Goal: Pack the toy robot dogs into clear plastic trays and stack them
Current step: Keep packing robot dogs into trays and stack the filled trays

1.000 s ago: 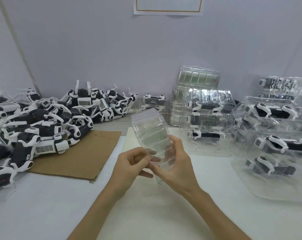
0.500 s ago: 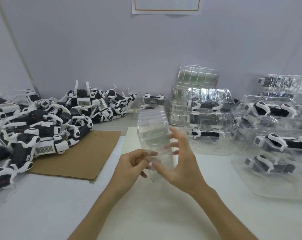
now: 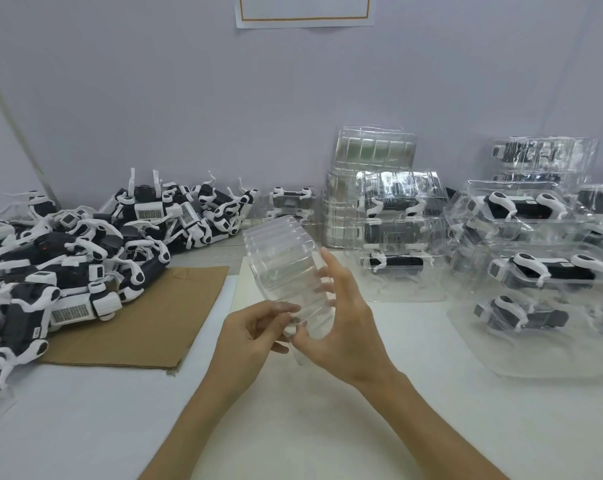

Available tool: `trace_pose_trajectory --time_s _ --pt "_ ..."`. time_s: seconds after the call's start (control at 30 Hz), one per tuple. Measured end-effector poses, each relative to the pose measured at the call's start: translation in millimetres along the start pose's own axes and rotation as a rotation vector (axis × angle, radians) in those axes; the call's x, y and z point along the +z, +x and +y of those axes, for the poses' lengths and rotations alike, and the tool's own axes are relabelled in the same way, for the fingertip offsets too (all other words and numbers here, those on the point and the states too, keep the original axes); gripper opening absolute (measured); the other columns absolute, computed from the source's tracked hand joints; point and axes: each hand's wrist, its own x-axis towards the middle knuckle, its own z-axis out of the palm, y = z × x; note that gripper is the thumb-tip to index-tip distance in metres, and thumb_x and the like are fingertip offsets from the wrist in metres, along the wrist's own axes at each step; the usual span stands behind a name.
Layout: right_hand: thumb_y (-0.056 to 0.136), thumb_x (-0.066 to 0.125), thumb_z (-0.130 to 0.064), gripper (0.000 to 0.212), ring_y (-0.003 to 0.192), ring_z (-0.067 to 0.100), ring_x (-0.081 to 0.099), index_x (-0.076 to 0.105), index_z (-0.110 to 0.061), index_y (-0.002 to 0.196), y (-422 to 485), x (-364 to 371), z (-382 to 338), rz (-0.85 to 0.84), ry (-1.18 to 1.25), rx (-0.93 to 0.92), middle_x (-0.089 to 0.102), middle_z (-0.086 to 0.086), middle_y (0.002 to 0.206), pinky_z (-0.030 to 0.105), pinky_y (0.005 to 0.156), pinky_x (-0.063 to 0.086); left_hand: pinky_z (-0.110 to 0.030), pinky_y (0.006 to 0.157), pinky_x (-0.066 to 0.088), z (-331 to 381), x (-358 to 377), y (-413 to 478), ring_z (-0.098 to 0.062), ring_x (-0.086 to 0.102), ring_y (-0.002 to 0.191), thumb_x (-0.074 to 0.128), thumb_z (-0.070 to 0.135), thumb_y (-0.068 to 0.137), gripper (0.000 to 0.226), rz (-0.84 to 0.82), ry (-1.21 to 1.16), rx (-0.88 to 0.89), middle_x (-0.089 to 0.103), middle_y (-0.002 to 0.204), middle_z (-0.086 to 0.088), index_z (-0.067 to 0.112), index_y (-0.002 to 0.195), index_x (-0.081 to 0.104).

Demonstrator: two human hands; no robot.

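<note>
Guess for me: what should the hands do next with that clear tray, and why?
Probably peel one tray loose: the left hand pinches the lower edge of the clear trays, seemingly several nested together, the right hand holds them, and they hold no dog.

White table (image 3: 85,427), loose robot dogs (image 3: 68,258), brown cardboard (image 3: 161,323), stacked packed trays (image 3: 535,271)

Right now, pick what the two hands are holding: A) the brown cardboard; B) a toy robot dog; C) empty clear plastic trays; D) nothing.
C: the left hand pinches the lower edge of the empty clear trays and the right hand holds their side; nothing is packed in them.
</note>
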Motion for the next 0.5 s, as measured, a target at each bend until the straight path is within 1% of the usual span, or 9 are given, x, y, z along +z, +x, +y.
trace_pose_trajectory --time_s 0.07,0.1,0.2,0.27,0.33,0.37,0.43,0.5 --pt "0.070 0.076 -0.030 0.098 0.105 0.005 0.056 0.024 -0.026 0.153 3 -2 2 0.056 -0.009 -0.011 0.048 -0.011 0.122 0.016 0.081 0.050 -0.028 0.059 0.059 -2 -3 1 -0.024 0.074 0.074 0.058 -0.002 0.096 0.036 0.038 0.027 0.019 0.077 0.086 -0.004 0.026 0.090 0.079" --pt "0.069 0.076 -0.028 0.097 0.103 0.006 0.057 0.026 -0.026 0.153 5 -6 4 0.087 -0.014 -0.009 0.048 -0.010 0.121 0.016 0.080 0.050 -0.028 0.058 0.058 -3 -6 2 -0.023 0.074 0.073 0.057 -0.003 0.096 0.033 0.054 0.046 0.029 0.076 0.084 -0.005 0.022 0.091 0.077" --pt "0.067 0.082 -0.016 0.101 0.096 0.009 0.057 0.027 -0.030 0.151 15 -27 19 0.231 -0.020 0.033 0.051 -0.005 0.118 0.022 0.075 0.052 -0.027 0.055 0.057 -7 -19 7 -0.019 0.073 0.067 0.054 -0.003 0.098 0.019 0.153 0.056 0.031 0.076 0.081 -0.007 0.009 0.091 0.068" --pt "0.068 0.083 -0.012 0.103 0.095 0.008 0.058 0.025 -0.033 0.151 20 -44 30 0.333 -0.003 0.086 0.053 -0.004 0.117 0.026 0.075 0.054 -0.026 0.054 0.057 -9 -30 12 -0.017 0.070 0.063 0.050 -0.003 0.099 0.018 0.244 -0.002 -0.001 0.075 0.079 -0.006 0.006 0.093 0.064" --pt "0.068 0.081 -0.018 0.101 0.098 0.006 0.058 0.025 -0.034 0.152 22 -55 35 0.405 -0.003 0.111 0.053 -0.006 0.120 0.022 0.079 0.053 -0.026 0.053 0.057 -10 -36 14 -0.018 0.069 0.064 0.047 0.000 0.102 0.018 0.305 -0.097 -0.065 0.074 0.078 -0.006 0.007 0.096 0.063" --pt "0.068 0.079 -0.021 0.101 0.099 0.005 0.058 0.025 -0.033 0.152 22 -57 35 0.416 -0.013 0.106 0.052 -0.008 0.122 0.019 0.081 0.052 -0.026 0.054 0.057 -11 -37 14 -0.018 0.070 0.066 0.045 0.001 0.102 0.018 0.332 -0.167 -0.105 0.073 0.078 -0.005 0.008 0.097 0.062" --pt "0.069 0.079 -0.020 0.101 0.101 0.003 0.056 0.025 -0.029 0.153 22 -56 32 0.391 -0.030 0.063 0.049 -0.012 0.121 0.013 0.082 0.048 -0.025 0.055 0.058 -14 -37 16 -0.019 0.073 0.069 0.045 0.005 0.104 0.018 0.401 -0.322 -0.195 0.073 0.082 -0.007 0.007 0.098 0.062" --pt "0.069 0.079 -0.017 0.101 0.101 0.003 0.054 0.025 -0.025 0.154 22 -50 25 0.342 -0.055 0.006 0.048 -0.008 0.121 0.009 0.082 0.044 -0.025 0.056 0.059 -17 -38 18 -0.018 0.074 0.070 0.044 0.008 0.104 0.018 0.450 -0.417 -0.288 0.073 0.087 -0.011 0.002 0.100 0.061"
